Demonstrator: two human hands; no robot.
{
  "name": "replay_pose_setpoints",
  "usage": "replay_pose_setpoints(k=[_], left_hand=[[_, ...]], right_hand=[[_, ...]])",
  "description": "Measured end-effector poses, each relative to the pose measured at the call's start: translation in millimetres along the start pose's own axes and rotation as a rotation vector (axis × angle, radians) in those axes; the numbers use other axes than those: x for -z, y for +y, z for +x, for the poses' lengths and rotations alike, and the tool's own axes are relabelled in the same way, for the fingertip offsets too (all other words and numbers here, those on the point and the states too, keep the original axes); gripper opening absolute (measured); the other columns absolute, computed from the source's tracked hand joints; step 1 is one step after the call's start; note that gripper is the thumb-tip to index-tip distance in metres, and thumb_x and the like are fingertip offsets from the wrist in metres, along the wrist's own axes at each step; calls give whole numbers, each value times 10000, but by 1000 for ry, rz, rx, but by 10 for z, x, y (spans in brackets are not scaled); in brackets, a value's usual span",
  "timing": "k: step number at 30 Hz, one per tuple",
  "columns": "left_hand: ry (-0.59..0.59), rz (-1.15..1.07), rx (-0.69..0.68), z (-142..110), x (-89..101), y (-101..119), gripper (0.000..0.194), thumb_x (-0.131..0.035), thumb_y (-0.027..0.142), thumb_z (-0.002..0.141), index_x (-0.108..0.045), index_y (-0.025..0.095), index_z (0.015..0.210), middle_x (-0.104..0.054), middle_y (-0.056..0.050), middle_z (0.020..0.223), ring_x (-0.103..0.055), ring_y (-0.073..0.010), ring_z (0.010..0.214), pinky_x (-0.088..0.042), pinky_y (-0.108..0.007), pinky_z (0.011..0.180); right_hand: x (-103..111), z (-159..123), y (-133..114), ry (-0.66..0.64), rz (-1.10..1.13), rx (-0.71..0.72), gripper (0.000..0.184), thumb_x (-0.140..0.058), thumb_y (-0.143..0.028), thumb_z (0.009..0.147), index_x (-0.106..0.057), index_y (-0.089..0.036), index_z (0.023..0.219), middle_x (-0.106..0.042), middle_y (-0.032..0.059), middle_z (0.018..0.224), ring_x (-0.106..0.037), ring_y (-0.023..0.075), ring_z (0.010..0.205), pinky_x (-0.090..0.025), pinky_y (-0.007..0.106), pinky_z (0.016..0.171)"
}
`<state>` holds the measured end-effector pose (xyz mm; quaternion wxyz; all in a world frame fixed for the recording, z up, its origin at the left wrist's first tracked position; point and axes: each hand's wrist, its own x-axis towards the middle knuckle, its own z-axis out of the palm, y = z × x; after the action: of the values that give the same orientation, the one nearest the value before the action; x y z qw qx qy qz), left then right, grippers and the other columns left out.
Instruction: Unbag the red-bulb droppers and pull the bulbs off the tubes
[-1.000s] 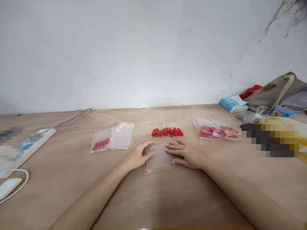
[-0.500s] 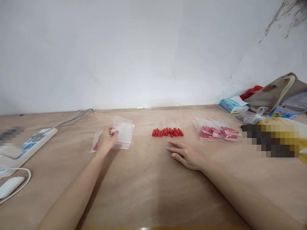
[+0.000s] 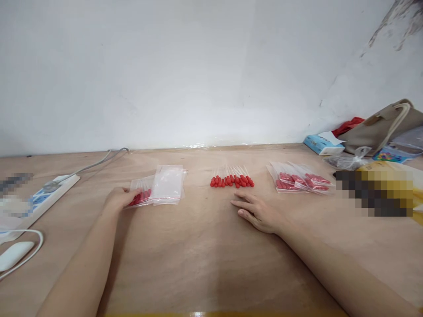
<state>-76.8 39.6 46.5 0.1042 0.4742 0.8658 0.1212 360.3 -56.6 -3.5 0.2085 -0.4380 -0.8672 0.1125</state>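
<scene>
My left hand [image 3: 119, 198] is at the left edge of a clear zip bag [image 3: 145, 182], its fingers closed on that edge. Red bulb-ended droppers [image 3: 142, 197] show inside the bag. A stack of flat, empty zip bags [image 3: 168, 185] overlaps its right side. My right hand [image 3: 259, 213] rests on the table with fingers stretched out and holds nothing. Just beyond its fingertips lies a row of loose droppers [image 3: 231, 180], with thin clear stems pointing to the wall and red bulbs towards me. Filled zip bags [image 3: 299, 178] overlap one another farther right.
A power strip [image 3: 56, 198] with a grey cable and a white plugged-in device [image 3: 16, 255] lie at the left. Along the right stand a blue tissue pack [image 3: 322, 144], a beige handbag [image 3: 370, 132] and a yellow bag [image 3: 390, 169]. A white wall [image 3: 198, 79] closes the back.
My left hand has let go of the empty bags, which now lie flat, and moved left to the filled bag's edge. The right hand has stayed in place.
</scene>
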Motion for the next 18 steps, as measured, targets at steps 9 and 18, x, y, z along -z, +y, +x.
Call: replay_pose_setpoints(k=[9, 18], left_hand=[[176, -25, 70, -57, 105, -71, 228, -494, 344, 768, -522, 130, 842, -608, -108, 894, -561, -260, 822, -408, -311, 644], [-19, -1071, -304, -910, 89, 777, 647, -508, 63, 720, -208, 246, 1263, -559, 34, 733, -543, -93, 596, -475, -268, 623]], right_hand=[[5, -5, -8, -1, -4, -2, 422, -319, -419, 885, -494, -235, 1222, -380, 91, 1343, -391, 214, 1205, -359, 383, 985], [-7, -4, 0, 62, 7, 46, 393, -329, -399, 886, -539, -226, 1169, -464, 93, 1258, -445, 207, 1134, -378, 379, 941]])
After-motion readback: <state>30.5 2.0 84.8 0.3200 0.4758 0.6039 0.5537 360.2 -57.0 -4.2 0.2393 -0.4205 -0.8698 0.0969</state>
